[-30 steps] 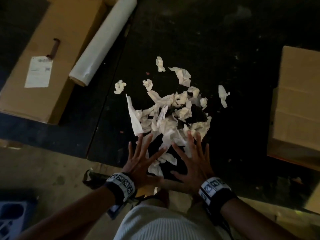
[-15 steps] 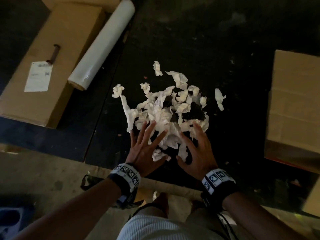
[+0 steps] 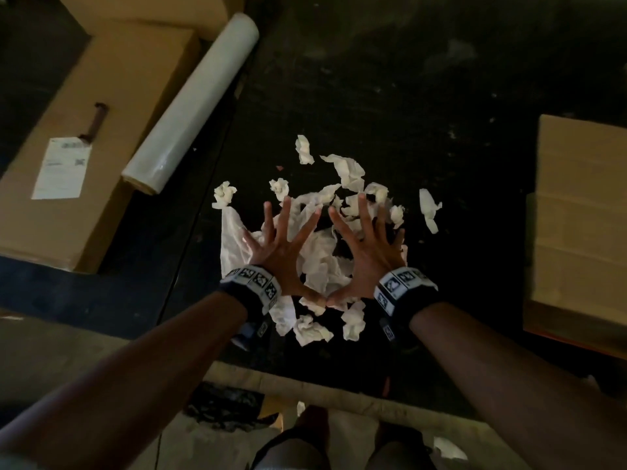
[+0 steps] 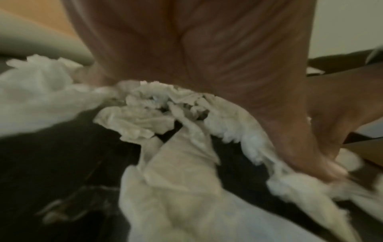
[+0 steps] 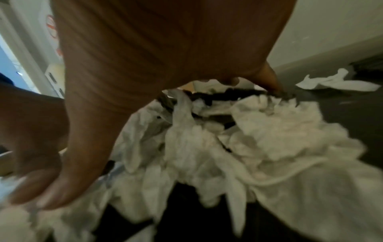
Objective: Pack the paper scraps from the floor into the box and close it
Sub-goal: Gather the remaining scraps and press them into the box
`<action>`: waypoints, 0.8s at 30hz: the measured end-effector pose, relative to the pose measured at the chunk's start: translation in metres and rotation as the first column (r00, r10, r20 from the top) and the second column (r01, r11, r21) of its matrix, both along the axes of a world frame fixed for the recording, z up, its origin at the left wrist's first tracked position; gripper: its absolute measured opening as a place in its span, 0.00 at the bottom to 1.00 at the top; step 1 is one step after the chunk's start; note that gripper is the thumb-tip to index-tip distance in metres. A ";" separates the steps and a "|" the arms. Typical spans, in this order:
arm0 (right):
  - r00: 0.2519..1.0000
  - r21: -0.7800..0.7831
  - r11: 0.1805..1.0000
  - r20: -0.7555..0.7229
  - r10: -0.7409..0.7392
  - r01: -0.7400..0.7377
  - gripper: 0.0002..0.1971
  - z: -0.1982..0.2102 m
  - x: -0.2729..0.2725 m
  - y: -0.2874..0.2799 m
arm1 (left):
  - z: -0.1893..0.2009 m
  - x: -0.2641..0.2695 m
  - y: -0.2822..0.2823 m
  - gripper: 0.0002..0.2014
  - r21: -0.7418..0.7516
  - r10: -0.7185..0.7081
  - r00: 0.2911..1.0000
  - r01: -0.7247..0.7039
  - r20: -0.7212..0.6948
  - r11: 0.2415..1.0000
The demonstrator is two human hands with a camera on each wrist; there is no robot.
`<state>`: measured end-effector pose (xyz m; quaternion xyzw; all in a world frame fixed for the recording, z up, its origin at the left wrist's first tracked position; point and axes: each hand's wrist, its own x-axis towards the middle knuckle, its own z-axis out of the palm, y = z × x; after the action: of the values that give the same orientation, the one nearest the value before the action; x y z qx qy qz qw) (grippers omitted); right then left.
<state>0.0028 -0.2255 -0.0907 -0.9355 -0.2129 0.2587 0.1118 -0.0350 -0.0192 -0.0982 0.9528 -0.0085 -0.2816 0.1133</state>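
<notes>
A heap of crumpled white paper scraps (image 3: 319, 262) lies on the dark floor mat. My left hand (image 3: 281, 245) and right hand (image 3: 368, 245) lie flat on top of it, fingers spread wide, thumb tips meeting at the near side. Neither hand grips anything. Loose scraps lie beyond the fingers (image 3: 304, 149), to the right (image 3: 429, 208), to the left (image 3: 224, 195), and behind the wrists (image 3: 310, 329). In the wrist views the left palm (image 4: 186, 49) and the right palm (image 5: 145, 49) hover close over the scraps (image 4: 165, 163) (image 5: 248, 139). A brown cardboard box (image 3: 583, 225) stands at the right.
A long flat cardboard box (image 3: 101, 130) with a white label lies at the left, a roll of clear film (image 3: 193, 100) leaning along it. A strip of cardboard (image 3: 305, 385) runs across near my legs. One stray scrap (image 5: 335, 81) lies by the wall.
Both hands have slid forward from the near edge of the heap onto its top. The scraps bunched closer together, and a few now lie behind my wrists.
</notes>
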 end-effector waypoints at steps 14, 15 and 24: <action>0.994 -0.037 0.994 -0.033 0.102 -0.103 0.78 -0.022 0.034 0.019 | -0.020 0.001 0.004 0.54 0.047 -0.166 0.986 0.165 0.013 0.985; 0.992 -0.030 0.992 -0.033 0.120 -0.121 0.77 -0.021 0.037 0.023 | -0.019 0.000 0.005 0.49 0.040 -0.169 0.985 0.167 0.026 0.985; 0.989 -0.040 0.990 0.063 0.137 -0.134 0.65 -0.047 0.036 0.019 | -0.039 -0.017 0.011 0.29 0.062 -0.079 0.986 0.070 0.149 0.996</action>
<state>0.0386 -0.2066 -0.1374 -0.9287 -0.2749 0.2388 0.0702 -0.0519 -0.0082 -0.1367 0.9732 -0.0448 -0.2129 0.0748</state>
